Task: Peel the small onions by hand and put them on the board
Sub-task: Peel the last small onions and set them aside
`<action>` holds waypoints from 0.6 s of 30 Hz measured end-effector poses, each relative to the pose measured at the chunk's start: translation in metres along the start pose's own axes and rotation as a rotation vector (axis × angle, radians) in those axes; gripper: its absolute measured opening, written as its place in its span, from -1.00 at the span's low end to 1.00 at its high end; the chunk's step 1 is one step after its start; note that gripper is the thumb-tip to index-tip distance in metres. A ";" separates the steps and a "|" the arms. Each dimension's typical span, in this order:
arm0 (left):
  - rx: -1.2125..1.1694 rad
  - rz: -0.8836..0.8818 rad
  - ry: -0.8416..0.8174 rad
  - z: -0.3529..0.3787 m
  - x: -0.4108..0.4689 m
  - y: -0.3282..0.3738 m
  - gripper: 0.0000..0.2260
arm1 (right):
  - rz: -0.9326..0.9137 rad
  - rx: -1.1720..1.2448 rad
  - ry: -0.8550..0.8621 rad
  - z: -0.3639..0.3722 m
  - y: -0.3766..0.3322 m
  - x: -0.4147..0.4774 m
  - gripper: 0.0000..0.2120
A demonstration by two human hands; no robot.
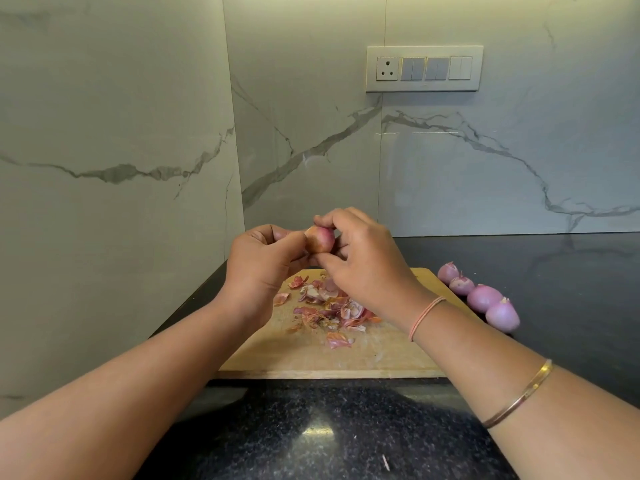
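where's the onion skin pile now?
Head view: the pinkish papery onion skins lie on the pale wooden board, below the hand-held small onion, left of four peeled purple onions.

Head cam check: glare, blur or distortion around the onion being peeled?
Head view: glare patch on the speckled black stone counter; wall seams tilt from the wide lens; the nearest peeled purple onion looks slightly smeared; the small pink half-peeled onion between left hand and right hand is evenly lit.

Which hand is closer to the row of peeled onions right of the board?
Right. The right hand grips an onion just left of the peeled onions; the left hand grips it from farther left.
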State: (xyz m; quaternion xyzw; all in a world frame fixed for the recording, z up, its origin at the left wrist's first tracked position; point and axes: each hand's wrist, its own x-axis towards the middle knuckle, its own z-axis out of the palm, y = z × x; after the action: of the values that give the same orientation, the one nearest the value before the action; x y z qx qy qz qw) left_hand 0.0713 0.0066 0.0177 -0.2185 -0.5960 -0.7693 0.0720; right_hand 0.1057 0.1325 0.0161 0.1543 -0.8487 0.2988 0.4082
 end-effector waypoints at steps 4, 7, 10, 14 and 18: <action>0.019 0.010 0.006 -0.002 0.002 0.000 -0.82 | 0.162 0.185 -0.038 -0.003 0.001 0.003 -0.57; 0.050 0.052 0.006 -0.003 0.003 0.001 -0.83 | 0.203 0.260 -0.053 -0.006 0.001 0.005 -0.56; 0.031 0.071 -0.025 -0.002 0.001 0.001 -0.81 | 0.229 0.282 -0.040 -0.007 0.003 0.005 -0.57; 0.027 0.089 -0.062 0.000 -0.002 0.000 -0.90 | 0.240 0.282 -0.010 -0.005 0.008 0.005 -0.61; 0.044 0.094 -0.001 0.001 -0.001 -0.001 -0.84 | 0.178 0.127 0.008 -0.002 0.006 0.004 -0.66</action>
State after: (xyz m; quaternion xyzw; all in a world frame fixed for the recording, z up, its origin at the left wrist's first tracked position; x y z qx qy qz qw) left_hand 0.0725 0.0077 0.0169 -0.2451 -0.6017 -0.7518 0.1124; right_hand 0.1012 0.1388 0.0184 0.1027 -0.8367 0.3875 0.3731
